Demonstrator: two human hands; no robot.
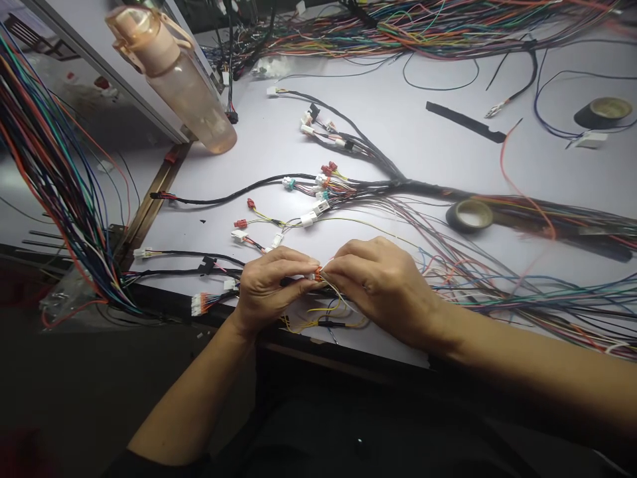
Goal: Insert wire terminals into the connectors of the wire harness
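A: Small orange-and-white plastic connector [317, 273]?
B: Near side of black-taped cable trunk [423, 189], left hand [269, 282] pinching it.
A: Handling?
B: Likely light, rigid; grip housing sides. Thin pale wire [340, 292] looks limp.
A: Right hand [385, 285]?
B: Fingertips pinching wire, back of hand up.

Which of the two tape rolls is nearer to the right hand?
The tape roll beside the thick wire bundle; the other roll lies farther from the right hand, beyond the bundle.
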